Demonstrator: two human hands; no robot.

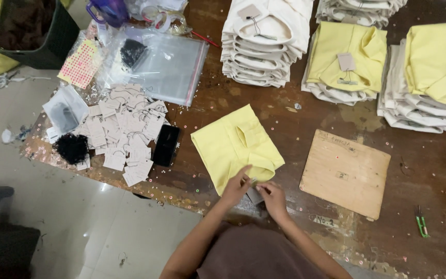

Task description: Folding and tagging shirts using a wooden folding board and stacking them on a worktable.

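A folded yellow garment (236, 146) is lying on the brown table (285, 119) before the person. Left hand (237, 186) and right hand (272, 197) are meeting at its near edge, fingers pinching a small paper tag (254, 194) there. Judging by the tagged stacks (261, 39) beyond and loose tags (122, 132) to the left, many pieces are already finished, and this one is not yet done.

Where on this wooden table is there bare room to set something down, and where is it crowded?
Bare wood lies between the folded yellow garment and the stack of cream garments, and right of the square plywood board toward the small green snips. The left end is crowded with scattered paper tags, clear plastic bags and a black phone.
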